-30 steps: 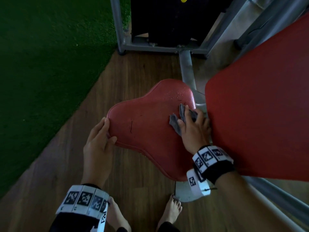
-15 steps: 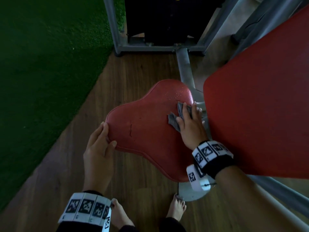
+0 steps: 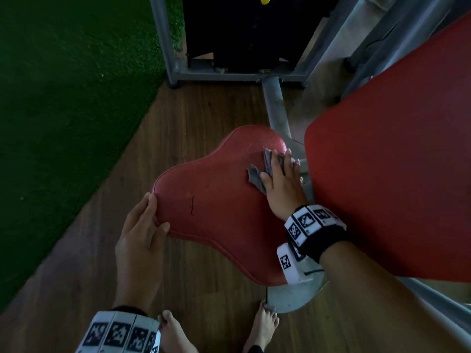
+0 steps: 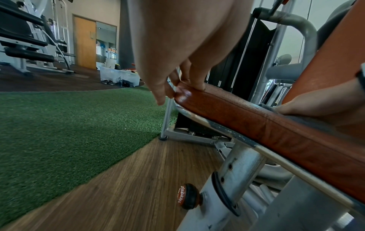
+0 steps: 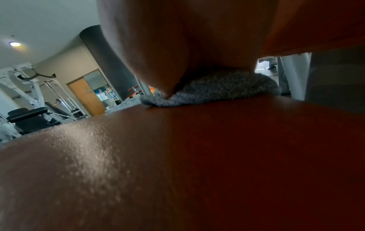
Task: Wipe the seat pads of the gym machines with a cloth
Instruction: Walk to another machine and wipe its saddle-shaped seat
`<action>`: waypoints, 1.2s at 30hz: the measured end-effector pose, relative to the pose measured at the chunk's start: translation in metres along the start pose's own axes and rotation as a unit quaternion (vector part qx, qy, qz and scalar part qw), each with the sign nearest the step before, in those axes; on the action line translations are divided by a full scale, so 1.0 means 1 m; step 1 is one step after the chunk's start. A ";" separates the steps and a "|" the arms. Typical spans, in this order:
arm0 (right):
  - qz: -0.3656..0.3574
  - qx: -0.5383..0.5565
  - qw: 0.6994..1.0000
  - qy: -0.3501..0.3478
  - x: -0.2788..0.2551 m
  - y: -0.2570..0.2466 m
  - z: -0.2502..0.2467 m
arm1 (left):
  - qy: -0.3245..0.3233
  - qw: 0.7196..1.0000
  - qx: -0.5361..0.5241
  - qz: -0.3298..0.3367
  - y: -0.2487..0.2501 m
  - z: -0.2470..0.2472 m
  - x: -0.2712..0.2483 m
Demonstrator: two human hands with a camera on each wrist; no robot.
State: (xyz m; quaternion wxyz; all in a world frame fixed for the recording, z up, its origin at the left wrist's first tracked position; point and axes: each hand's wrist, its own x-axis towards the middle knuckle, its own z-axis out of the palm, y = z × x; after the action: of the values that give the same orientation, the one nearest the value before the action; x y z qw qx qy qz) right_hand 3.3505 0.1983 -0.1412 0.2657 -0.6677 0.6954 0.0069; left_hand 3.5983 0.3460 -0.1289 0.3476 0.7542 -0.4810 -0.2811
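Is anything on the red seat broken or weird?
Yes. The red seat pad has a thin dark slit, like a small tear, near the left hand. Tiny shiny specks dot its far end, beside the cloth.

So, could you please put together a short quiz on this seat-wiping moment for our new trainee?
1. True or false: the left hand presses the grey cloth onto the red seat pad.
2. Where on the seat pad is the cloth? A) at the far end, beside the back pad; B) at the near front edge; C) hanging off the left edge.
3. What is the left hand doing?

Key: 1. False: the right hand presses it, fingers flat. 2. A. 3. It holds the seat pad's left edge, thumb on top.
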 end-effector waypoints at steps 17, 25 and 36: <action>-0.180 -0.136 0.974 -0.029 0.019 -0.015 0.002 | 0.005 1.000 0.023 -0.015 0.007 -0.001 0.000; -0.032 -0.073 0.997 0.004 0.090 -0.024 -0.016 | 0.017 1.000 0.012 -0.016 0.004 0.002 0.000; 0.155 0.075 0.985 -0.001 0.036 -0.001 -0.012 | 0.014 0.999 -0.006 -0.028 0.006 0.002 0.000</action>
State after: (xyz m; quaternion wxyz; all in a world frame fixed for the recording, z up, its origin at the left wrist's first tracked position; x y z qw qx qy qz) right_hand 3.3486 0.1602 -0.1441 0.3115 -0.5298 0.7889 -0.0029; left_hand 3.5938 0.3440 -0.1257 0.3502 0.7693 -0.4530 -0.2834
